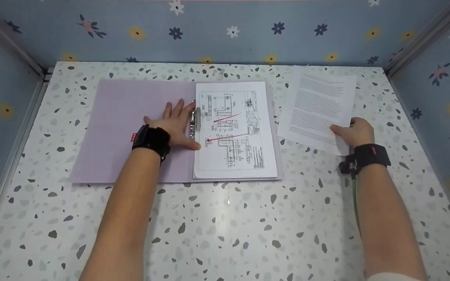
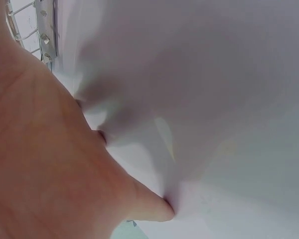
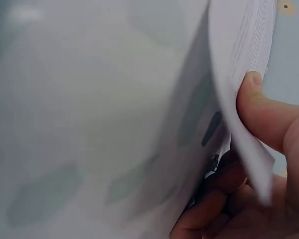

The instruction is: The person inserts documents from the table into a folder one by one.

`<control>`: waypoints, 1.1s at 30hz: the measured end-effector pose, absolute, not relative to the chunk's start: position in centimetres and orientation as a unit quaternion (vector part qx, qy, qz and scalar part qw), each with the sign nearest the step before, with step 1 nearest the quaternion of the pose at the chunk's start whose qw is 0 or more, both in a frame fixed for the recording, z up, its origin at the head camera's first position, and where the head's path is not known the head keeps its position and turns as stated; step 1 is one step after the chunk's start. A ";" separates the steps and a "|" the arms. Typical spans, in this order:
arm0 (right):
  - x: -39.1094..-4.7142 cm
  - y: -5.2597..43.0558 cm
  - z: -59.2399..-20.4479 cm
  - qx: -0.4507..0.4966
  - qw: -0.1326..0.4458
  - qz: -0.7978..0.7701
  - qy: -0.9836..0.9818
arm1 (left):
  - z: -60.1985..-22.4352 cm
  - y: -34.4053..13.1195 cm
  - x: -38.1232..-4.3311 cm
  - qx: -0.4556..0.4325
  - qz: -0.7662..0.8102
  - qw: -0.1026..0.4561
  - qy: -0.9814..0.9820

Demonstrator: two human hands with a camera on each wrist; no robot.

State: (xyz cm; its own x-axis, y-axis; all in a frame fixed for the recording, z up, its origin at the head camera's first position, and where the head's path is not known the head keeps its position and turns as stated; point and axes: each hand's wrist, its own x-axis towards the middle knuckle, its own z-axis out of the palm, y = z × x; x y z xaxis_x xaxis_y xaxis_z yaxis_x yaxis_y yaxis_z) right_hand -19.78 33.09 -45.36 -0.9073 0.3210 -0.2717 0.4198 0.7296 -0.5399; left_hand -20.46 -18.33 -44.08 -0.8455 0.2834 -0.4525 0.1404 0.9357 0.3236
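A pale purple folder (image 1: 131, 97) lies spread out on the table. Its metal ring clip (image 1: 198, 119) runs down the spine, and a stack of sheets with a technical drawing (image 1: 244, 156) on top lies on its right half. My left hand (image 1: 176, 127) rests beside the clip with fingers spread and thumb at the stack's left edge. To the right of the folder, printed sheets (image 1: 322, 109) are pinched at their lower right corner by my right hand (image 1: 358, 132). In the right wrist view the thumb lies on the text side of the bent paper (image 3: 229, 89), the other fingers behind it.
The speckled table (image 1: 229, 234) stretches toward me in front of the folder. A blue flowered wall (image 1: 248, 43) stands behind the table, with similar panels at the left and right. A thin green cable (image 1: 354, 203) hangs along the right forearm.
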 end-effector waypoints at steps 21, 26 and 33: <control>-18.3 35.5 -43.9 0.178 0.127 -0.318 0.923 | -44.1 -18.2 -20.5 0.109 0.148 0.254 0.950; -17.9 36.2 -44.2 0.180 0.094 -0.361 0.910 | -44.7 -18.2 -21.0 0.103 0.131 0.266 0.949; -17.6 35.1 -43.9 0.196 0.018 -0.460 0.866 | -44.4 -18.3 -20.6 0.108 0.140 0.260 0.949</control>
State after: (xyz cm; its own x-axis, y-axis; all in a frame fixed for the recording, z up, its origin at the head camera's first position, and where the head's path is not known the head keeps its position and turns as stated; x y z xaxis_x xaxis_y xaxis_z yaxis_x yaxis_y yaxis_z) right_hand -17.55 35.10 -43.91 -0.9222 0.3231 -0.2125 0.3569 0.4994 -0.7894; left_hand -20.63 -18.26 -44.42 -0.8413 0.2772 -0.4641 0.1311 0.9375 0.3222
